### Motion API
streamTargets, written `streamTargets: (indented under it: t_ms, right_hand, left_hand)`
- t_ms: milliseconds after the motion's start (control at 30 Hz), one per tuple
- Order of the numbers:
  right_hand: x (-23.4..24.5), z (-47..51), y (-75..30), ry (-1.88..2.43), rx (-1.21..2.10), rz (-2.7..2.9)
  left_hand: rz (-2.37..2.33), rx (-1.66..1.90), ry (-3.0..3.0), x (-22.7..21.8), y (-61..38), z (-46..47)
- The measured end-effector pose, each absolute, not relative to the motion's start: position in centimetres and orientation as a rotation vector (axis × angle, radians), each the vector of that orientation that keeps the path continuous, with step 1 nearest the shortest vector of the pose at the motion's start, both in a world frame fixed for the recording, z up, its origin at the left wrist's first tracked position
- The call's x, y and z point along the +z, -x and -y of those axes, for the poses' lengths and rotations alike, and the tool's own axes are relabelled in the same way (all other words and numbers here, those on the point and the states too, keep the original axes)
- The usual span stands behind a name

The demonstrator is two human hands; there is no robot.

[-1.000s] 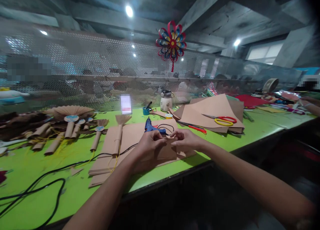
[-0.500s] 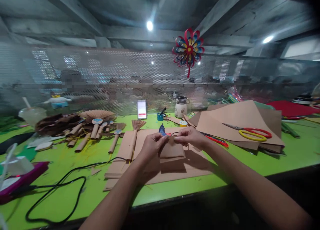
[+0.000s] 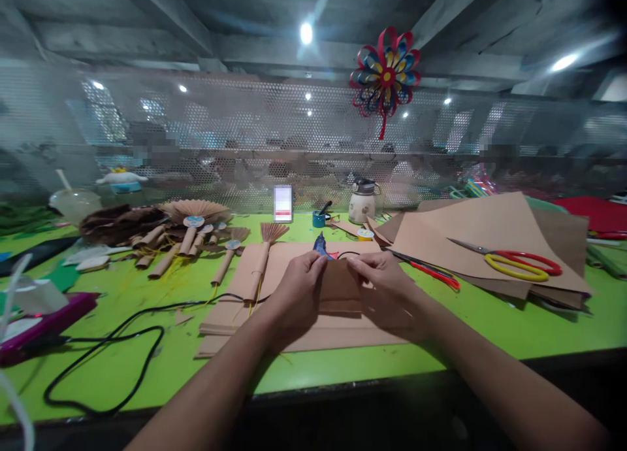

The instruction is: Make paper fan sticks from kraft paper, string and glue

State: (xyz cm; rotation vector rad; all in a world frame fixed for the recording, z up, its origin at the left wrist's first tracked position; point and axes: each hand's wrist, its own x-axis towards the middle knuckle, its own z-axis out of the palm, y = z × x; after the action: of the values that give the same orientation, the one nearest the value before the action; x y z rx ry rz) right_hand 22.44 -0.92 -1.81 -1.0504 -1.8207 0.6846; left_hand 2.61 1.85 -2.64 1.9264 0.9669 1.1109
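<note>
My left hand [image 3: 298,287] and my right hand [image 3: 382,276] both pinch the top edge of a small brown paper piece [image 3: 341,287], holding it upright over a stack of brown paper sheets [image 3: 274,268] on the green table [image 3: 147,346]. Fingers of both hands are closed on the paper. Just behind the hands lies a blue glue gun [image 3: 321,245] with a black cord [image 3: 112,346] trailing off to the left.
Finished paper fans on rolled handles [image 3: 189,232] lie at the left. Large brown sheets [image 3: 490,232] with red and yellow scissors [image 3: 519,263] sit at the right. A perforated metal screen [image 3: 245,137] backs the table, and a paper pinwheel [image 3: 385,68] hangs above. A pink box [image 3: 39,323] is far left.
The view has swung to the left and the hands now sit at the middle. Both hands lifted the small brown paper piece up off the stack and hold it by its top edge.
</note>
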Motion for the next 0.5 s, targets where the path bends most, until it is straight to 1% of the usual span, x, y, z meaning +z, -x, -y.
streamTargets:
  t_ms: [100,167,233,367,500]
  right_hand:
    - [-1.9,1.0,-22.3,0.936,0.420,1.840]
    - [-1.8,1.1,-22.3,0.902,0.358,1.824]
    - [-1.8,1.1,-22.3,0.913,0.423,1.776]
    - [-2.0,0.9,-22.6,0.961,0.751,1.650]
    - [-2.6,0.6,-22.7,0.966,0.808,1.571]
  left_hand:
    - [-0.998,1.139,-1.957,-2.4,-2.6,-1.7]
    - [-0.993,1.143,-1.951,-2.0,-2.5,-1.8]
    - [-0.976,1.147,-1.904,-1.6,-2.5,-1.9]
    - [-0.874,1.126,-1.721,-0.9,-2.4,-1.4]
    - [-0.727,1.047,-1.531,-0.8,-2.5,-0.5]
